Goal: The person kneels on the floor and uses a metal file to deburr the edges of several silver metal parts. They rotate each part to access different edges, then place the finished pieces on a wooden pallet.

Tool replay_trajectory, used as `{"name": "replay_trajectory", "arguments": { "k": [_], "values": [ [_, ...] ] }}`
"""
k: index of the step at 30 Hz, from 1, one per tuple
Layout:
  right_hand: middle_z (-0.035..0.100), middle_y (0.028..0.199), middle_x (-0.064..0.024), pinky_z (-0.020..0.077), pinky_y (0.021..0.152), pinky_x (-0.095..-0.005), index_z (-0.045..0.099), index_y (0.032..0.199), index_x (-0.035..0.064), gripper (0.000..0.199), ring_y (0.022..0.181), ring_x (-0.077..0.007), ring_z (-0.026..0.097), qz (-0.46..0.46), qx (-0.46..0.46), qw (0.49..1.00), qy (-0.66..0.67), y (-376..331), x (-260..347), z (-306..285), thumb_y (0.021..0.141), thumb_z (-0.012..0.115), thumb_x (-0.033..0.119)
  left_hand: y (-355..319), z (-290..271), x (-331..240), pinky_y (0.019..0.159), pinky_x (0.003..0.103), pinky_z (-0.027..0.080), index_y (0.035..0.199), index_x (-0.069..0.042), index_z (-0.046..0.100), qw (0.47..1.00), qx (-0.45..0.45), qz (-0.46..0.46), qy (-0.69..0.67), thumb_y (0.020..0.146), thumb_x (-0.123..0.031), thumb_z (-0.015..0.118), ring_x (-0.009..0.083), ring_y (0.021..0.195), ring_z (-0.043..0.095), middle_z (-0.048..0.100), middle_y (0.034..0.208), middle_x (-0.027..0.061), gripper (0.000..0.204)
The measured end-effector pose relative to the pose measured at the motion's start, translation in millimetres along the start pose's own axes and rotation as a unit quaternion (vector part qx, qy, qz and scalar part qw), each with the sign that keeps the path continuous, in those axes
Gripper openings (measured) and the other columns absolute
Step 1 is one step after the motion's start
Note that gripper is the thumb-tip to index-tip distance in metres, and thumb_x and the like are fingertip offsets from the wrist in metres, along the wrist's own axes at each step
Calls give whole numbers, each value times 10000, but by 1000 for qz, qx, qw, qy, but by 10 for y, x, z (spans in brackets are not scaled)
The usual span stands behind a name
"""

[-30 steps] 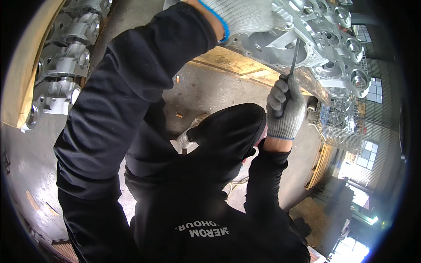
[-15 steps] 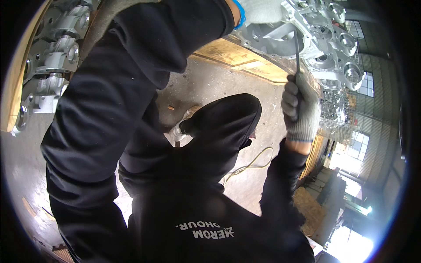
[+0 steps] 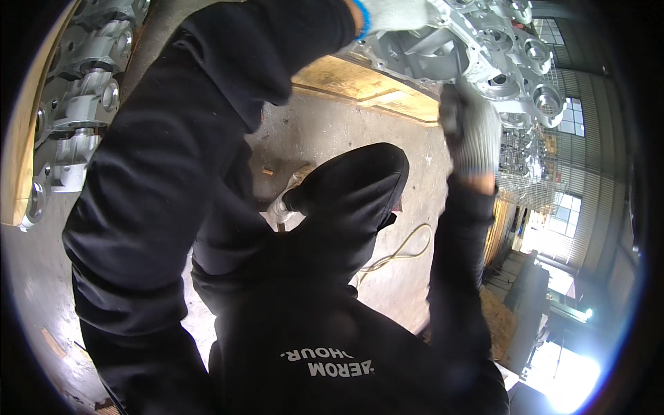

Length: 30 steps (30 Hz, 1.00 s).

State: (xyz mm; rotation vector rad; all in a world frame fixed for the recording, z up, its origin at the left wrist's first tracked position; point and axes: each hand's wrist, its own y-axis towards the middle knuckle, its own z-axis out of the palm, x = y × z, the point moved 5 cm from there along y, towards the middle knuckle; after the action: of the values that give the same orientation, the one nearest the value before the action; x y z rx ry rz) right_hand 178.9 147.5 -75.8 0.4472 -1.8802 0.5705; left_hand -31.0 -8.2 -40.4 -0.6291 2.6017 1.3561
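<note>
Grey metal casting [image 3: 423, 61] at 1 o'clock. Gloved left hand [image 3: 401, 15] at its 11 o'clock edge, fingers cut off, can't tell grip. Gloved right hand [image 3: 474, 128], 2 o'clock, motion-blurred; can't tell finger closure.

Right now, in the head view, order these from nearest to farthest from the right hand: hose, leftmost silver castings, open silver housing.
1. Open silver housing: just beyond the right hand, slightly left.
2. Hose: on the floor, lower left.
3. Leftmost silver castings: across the view.
</note>
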Motion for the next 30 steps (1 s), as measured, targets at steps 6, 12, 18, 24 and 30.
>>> {"name": "replay_trajectory", "arguments": {
  "k": [6, 12, 18, 24, 30],
  "values": [
    [639, 696, -63, 456, 496, -307, 650, 896, 42, 98, 568, -159, 599, -126, 22, 968, -215, 39, 142, 142, 946, 629, 124, -48, -12, -66, 679, 420, 567, 801, -120, 791, 998, 33, 0, 55, 820, -361, 674, 289, 743, 734, 747, 781, 123, 268],
    [640, 701, -57, 410, 476, -270, 682, 851, 17, 325, 520, -124, 545, 16, -10, 995, -93, -228, 196, 259, 1026, 575, 268, -51, 0, -29, 675, 425, 568, 790, -130, 796, 998, 19, -10, 53, 822, -361, 668, 281, 743, 735, 748, 778, 116, 266],
    [629, 661, -38, 411, 485, -309, 673, 857, 43, 217, 521, -132, 546, 46, -49, 996, -63, -70, 61, 181, 993, 554, 162, -52, 89, 22, 671, 422, 569, 948, -97, 750, 999, 30, -30, 30, 837, -328, 654, 281, 729, 730, 737, 765, 112, 275],
    [587, 676, -23, 355, 445, -227, 646, 874, 27, 249, 487, -95, 480, -48, 22, 993, -109, 111, 36, 108, 1029, 557, 200, -58, 61, 15, 668, 405, 570, 896, -92, 750, 999, -17, -18, -24, 831, -350, 666, 272, 715, 732, 732, 756, 122, 279],
    [597, 735, -58, 379, 445, -256, 620, 914, 8, 265, 537, -124, 518, 30, -23, 999, -15, 208, -121, 36, 1012, 593, 253, -67, 49, 56, 695, 444, 555, 951, -40, 716, 997, -44, -24, -58, 797, -332, 677, 308, 738, 719, 719, 755, 152, 332]
  ]
}}
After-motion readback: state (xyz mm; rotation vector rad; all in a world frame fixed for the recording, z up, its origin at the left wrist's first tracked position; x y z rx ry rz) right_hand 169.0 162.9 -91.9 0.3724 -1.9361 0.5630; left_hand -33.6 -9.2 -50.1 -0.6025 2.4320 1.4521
